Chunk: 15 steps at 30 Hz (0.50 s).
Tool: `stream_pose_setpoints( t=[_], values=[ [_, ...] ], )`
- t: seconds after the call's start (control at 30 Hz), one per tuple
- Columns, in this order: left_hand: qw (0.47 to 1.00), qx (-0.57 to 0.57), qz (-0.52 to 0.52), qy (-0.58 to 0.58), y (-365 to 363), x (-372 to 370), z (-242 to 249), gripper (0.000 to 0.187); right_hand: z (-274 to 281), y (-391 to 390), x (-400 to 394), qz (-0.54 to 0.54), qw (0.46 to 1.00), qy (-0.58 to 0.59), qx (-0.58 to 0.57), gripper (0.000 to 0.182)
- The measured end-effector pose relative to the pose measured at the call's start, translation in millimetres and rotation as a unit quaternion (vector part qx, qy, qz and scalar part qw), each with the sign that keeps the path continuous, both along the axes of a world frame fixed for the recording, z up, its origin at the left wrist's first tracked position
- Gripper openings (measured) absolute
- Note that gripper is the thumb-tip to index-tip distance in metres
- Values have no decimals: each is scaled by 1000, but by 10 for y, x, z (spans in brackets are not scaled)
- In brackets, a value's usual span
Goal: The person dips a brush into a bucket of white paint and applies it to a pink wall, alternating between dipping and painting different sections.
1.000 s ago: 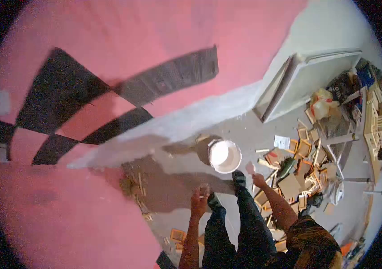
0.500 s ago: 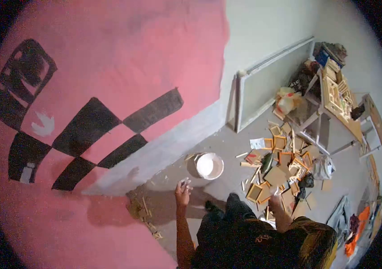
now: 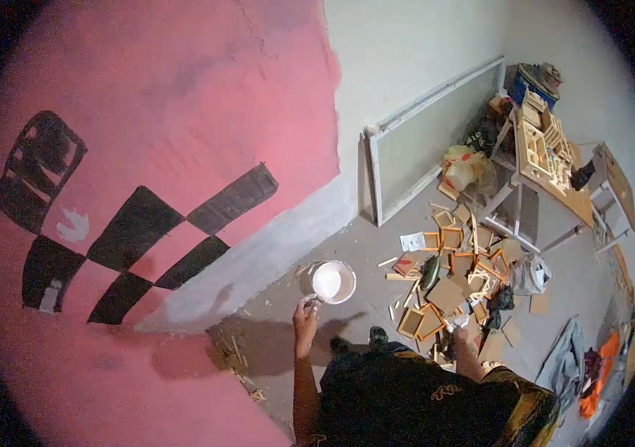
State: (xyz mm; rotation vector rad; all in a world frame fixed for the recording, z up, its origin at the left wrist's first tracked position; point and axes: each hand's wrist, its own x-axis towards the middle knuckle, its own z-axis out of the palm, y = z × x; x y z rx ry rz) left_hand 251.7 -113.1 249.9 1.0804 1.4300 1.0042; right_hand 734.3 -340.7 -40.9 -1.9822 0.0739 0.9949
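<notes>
Left hand (image 3: 305, 319) extended down beside white bucket (image 3: 330, 281), fingers at its near rim; grip apparently around a small pale object, contents too small to tell. Right hand (image 3: 457, 328) lowered at edge of scattered wooden frames (image 3: 455, 261); grip state cannot be told. Bucket standing upright on grey floor (image 3: 377, 246), just off the base of pink wall (image 3: 183, 112) with black checks. Bare floor between bucket and frame pile. Leaning panel (image 3: 429, 134) against far wall; cluttered surface (image 3: 548, 156) beyond.
</notes>
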Motion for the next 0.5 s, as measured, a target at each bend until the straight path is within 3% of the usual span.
stream_pose_setpoints(
  t=[0.07, 0.17, 0.2, 0.3, 0.33, 0.37, 0.43, 0.47, 0.5],
  values=[
    [1000, 18, 16, 15, -58, 97, -5, 20, -229, 23, 223, 45, 998, -47, -5, 32],
    [995, 36, 11, 88, -98, 234, -544, 22, -511, 176, 414, 97, 994, -48, -29, 32],
    [991, 86, -23, 98, -79, 277, -762, 28, -407, 177, 398, 102, 994, -31, -26, 31],
    [982, 41, -105, 150, -114, 578, -219, 31, 218, 296, 115, 81, 996, 43, -2, 31],
    [983, 52, -134, 112, -134, 609, -217, 33, 679, 270, -38, 144, 988, 31, 38, 33],
    [985, 22, -131, 109, -132, 655, -126, 33, 326, 69, 27, 85, 993, 7, 84, 34],
    [985, -37, -131, 107, -203, 712, 125, 33, -398, -15, 413, 195, 980, 47, -14, 33],
    [987, -28, -128, 97, -223, 708, 36, 32, -439, -124, 480, 299, 953, -36, 30, 32],
    [988, -21, -123, 89, -264, 681, -140, 32, -366, -116, 450, 277, 961, -5, 15, 31]
  ],
)
